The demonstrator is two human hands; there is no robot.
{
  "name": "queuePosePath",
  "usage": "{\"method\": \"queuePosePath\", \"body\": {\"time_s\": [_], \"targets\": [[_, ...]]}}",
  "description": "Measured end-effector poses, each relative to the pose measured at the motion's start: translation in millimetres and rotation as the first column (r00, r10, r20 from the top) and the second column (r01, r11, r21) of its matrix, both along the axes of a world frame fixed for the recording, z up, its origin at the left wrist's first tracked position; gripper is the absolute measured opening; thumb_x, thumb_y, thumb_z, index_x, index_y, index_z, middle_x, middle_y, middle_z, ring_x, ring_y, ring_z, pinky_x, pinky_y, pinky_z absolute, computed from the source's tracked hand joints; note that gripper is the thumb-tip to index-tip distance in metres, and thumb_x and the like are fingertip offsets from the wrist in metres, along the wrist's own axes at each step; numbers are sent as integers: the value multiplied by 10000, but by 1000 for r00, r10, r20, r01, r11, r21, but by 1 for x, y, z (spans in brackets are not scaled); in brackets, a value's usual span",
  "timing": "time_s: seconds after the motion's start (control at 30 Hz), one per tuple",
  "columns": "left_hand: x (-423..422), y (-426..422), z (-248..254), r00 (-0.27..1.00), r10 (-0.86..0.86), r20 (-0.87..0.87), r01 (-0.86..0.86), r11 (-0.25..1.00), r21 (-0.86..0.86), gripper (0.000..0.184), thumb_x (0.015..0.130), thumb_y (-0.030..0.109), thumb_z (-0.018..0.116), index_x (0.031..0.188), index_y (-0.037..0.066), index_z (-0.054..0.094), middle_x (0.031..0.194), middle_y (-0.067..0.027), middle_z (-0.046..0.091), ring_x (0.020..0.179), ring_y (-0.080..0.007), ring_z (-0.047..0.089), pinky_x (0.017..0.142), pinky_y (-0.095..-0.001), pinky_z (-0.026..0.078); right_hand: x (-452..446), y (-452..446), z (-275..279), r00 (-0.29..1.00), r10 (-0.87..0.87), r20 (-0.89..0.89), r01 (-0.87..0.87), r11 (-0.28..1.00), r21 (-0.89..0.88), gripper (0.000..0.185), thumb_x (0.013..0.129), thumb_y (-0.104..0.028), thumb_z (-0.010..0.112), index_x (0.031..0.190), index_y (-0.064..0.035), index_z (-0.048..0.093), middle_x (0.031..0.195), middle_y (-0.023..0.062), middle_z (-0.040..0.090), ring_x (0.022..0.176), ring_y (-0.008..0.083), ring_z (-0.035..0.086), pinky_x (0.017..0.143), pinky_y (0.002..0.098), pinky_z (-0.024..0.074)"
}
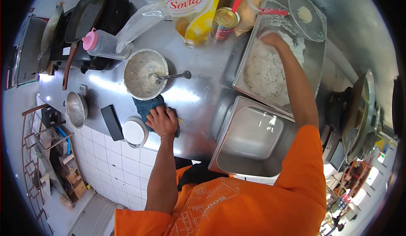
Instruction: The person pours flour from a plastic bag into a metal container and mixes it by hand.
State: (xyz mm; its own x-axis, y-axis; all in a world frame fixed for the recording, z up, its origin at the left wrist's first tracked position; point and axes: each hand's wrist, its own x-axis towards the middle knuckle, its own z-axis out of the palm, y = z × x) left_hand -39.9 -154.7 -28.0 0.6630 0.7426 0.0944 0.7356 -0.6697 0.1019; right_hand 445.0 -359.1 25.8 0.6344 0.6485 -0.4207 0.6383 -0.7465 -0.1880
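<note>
My left hand (pixel 161 121) presses down on a dark cloth (pixel 148 105) on the steel counter, its fingers bent over the fabric. Just beyond the cloth stands a metal bowl (pixel 145 60) with pale residue and a spoon (pixel 168 76) resting in it. A white round-topped item (pixel 135 131) lies close to my left wrist. My right hand (pixel 272 38) reaches into the far part of a deep metal tray (pixel 240 76) that holds a white, floury mass (pixel 268 71). Its fingers are blurred and partly hidden, so what they hold, if anything, does not show.
A steel basin (pixel 249 130) stands in front of the tray. Along the back are a yellow Sovia pouch (pixel 192 14), an open-looking can (pixel 224 24) and a pink-lidded bottle (pixel 103 43). A small bowl (pixel 76 109) and black slab (pixel 111 122) sit left. A clear lid (pixel 315 24) lies over the tray's corner.
</note>
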Motion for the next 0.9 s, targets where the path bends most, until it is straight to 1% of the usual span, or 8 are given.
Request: {"method": "queuePosePath", "body": {"time_s": [0.07, 0.13, 0.2, 0.3, 0.4, 0.7, 0.8, 0.9], "targets": [[-1, 2, 2, 1000, -7, -7, 7, 1000, 3, 241, 889, 343, 527, 935, 107, 542, 983, -125, 498, 941, -346, 460, 818, -486, 311, -26, -18, 8, 982, 182, -50, -179, 982, 63, 302, 889, -251, 553, 1020, -2, 664, 1143, 274, 636, 1049, 375, 626, 894, 421, 489], [-1, 0, 3, 1000, -5, -22, 5, 1000, 5, 251, 892, 349, 525, 946, 104, 541, 990, -127, 501, 946, -348, 462, 817, -489, 313, -70, -30, 36, 945, 310, 102, -325, 873, 363, 294, 907, -215, 544, 1094, 0, 616, 1047, 271, 645, 907, 433, 631, 847, 495, 496], [-3, 0, -2, 1000, -3, -14, 3, 1000, -3, 266, 896, 363, 520, 959, 106, 542, 1002, -128, 503, 951, -349, 467, 816, -489, 317, -102, -39, 76, 727, 683, 67, -675, 729, -112, 368, 891, -157, 545, 1236, -33, 576, 1139, 247, 630, 967, 415, 637, 896, 474, 499], [-3, 2, 3, 1000, -1, -19, 1, 1000, -11, 267, 899, 369, 516, 962, 111, 542, 1006, -126, 504, 954, -349, 470, 818, -489, 319, -149, -67, 55, 741, 641, 198, -646, 762, -50, 425, 850, -134, 575, 1270, -71, 597, 1163, 218, 629, 1010, 393, 638, 913, 457, 509], [-1, 0, 2, 1000, -9, 17, 9, 1000, 20, 254, 895, 368, 518, 938, 118, 540, 988, -122, 505, 941, -347, 476, 803, -490, 321, -161, -22, 74, 833, 551, 56, -453, 735, -504, 499, 813, -199, 623, 1303, -102, 599, 1204, 229, 615, 1057, 392, 636, 898, 452, 523], [-4, 2, 1, 999, -18, 50, 16, 998, 52, 231, 871, 357, 534, 881, 126, 529, 951, -106, 507, 902, -342, 486, 762, -493, 326, -115, -29, 44, 1000, 0, -20, -2, 994, -106, 601, 740, -408, 713, 1198, -28, 631, 1180, 294, 606, 1056, 442, 604, 920, 462, 489], [-4, 3, 2, 997, -23, 75, 21, 999, 35, 229, 866, 356, 535, 870, 127, 527, 938, -104, 505, 888, -341, 489, 756, -495, 328, -75, -71, 25, 992, 62, -105, -67, 997, -46, 653, 746, -467, 742, 1201, -14, 620, 1218, 311, 582, 1096, 428, 587, 948, 447, 470], [-3, 3, 3, 998, -14, 65, 12, 999, 35, 221, 864, 349, 533, 862, 127, 528, 928, -105, 503, 875, -341, 490, 750, -495, 328, -73, -79, 78, 996, 27, -85, -37, 992, -124, 779, 765, -519, 729, 1339, -34, 525, 1262, 306, 566, 1159, 424, 563, 1003, 433, 441]]}}
